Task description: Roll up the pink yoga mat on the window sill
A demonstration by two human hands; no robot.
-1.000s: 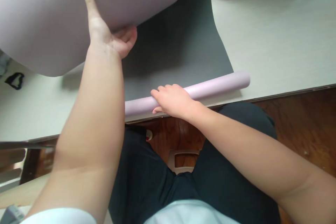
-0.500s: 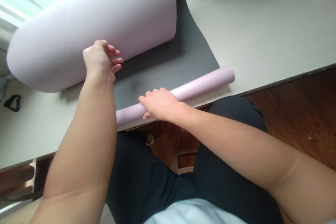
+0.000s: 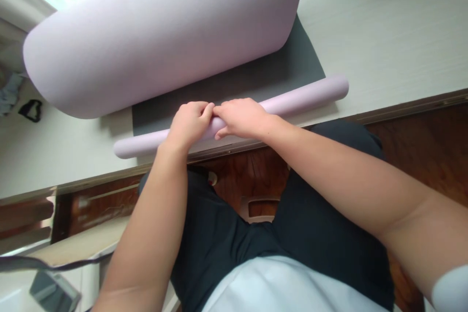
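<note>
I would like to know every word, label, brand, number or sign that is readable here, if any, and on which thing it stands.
There are none to read.
Mat and table: no lettering visible.
Grey object, lower left: too blurred to tell if it bears any text.

The person wears a pale, nearly white shirt with soft folds over the belly. A short sleeve of similar pale cloth ends above the right elbow. The trousers are very dark, almost black, and creased at the lap. The left hand and right hand are bare.
</note>
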